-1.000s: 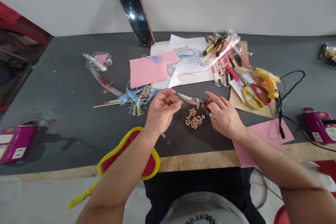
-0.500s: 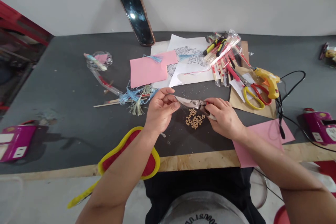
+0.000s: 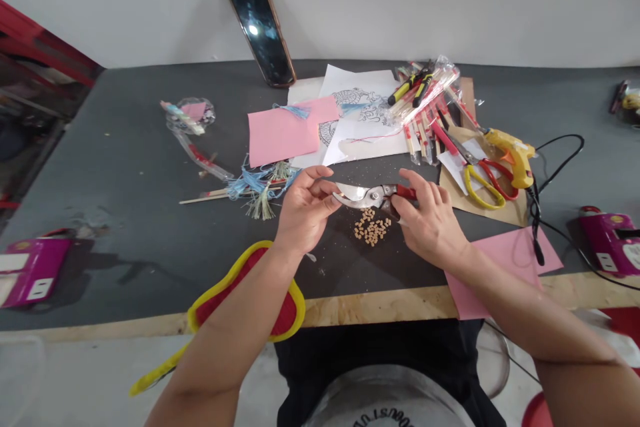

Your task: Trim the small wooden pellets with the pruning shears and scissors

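Note:
My right hand (image 3: pixel 431 220) is wrapped round the handles of a pair of pruning shears (image 3: pixel 374 197), one of them red. The shears' blades are slightly apart and point left, toward my left hand (image 3: pixel 307 210). My left thumb and fingers are pinched together right at the blade tips; whatever they hold is too small or hidden to make out. Below the shears, on the dark tabletop, lies a small pile of short tan cut pieces (image 3: pixel 373 228).
Behind my hands are pink paper (image 3: pixel 283 137), printed white sheets (image 3: pixel 373 137), blue tassels (image 3: pixel 245 183) and wrapped sticks (image 3: pixel 425 127). Scissors (image 3: pixel 480 180) and a yellow glue gun (image 3: pixel 515 153) lie right. A red-and-yellow fan-shaped piece (image 3: pixel 245 267) sits by my left forearm. A phone (image 3: pixel 263 33) leans on the wall.
The shears' blades have opened from closed, and the fingers of my right hand have loosened and spread on the handles. My left hand has barely moved.

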Motion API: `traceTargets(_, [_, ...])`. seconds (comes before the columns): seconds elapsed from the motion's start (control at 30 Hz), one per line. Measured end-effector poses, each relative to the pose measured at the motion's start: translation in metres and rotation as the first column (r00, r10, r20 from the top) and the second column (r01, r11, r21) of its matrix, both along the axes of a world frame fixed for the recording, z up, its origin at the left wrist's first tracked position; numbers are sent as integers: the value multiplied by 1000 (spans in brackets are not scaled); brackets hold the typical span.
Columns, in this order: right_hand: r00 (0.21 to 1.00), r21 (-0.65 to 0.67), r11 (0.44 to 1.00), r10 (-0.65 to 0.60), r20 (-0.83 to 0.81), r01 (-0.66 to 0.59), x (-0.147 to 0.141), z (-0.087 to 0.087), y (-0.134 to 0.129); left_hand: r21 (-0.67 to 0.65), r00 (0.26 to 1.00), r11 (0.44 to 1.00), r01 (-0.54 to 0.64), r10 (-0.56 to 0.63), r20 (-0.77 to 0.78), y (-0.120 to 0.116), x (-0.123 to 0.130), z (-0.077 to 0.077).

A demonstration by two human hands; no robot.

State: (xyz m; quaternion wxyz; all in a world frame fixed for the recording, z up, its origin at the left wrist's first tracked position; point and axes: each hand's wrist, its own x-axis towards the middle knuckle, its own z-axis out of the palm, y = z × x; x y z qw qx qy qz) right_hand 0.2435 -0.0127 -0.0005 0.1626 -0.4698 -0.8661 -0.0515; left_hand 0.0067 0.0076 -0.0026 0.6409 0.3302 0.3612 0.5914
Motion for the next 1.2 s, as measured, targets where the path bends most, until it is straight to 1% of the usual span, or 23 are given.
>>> traceTargets(0.27, [999,-56,998,43,-14,-43,2,-1,3,13,999,1000,19,-18,-35,0,-1,-2])
traceTargets(0.47, [996,-112,990,81,-34,-84,4,-1,4,13,1000,1000,22,-22,-6,0,-1,0])
traceTargets(0.7, [999,-78,996,41,-31,-43,2,-3,3,28,1000,999,26,-26,-7,0,-1,0])
traceTargets(0.87, [995,-97,992,81,-50,-86,2,-3,3,28,999,999,34,-34,29,-1,-1,0])
traceTargets(1.03, [998,-29,997,65,-21,-66,3,-2,4,21,999,999,36,-37,37,-1,0,2])
traceTargets(1.2, [998,9,998,61,7,-61,3,0,3,5,998,1000,31,-31,45,0,0,2])
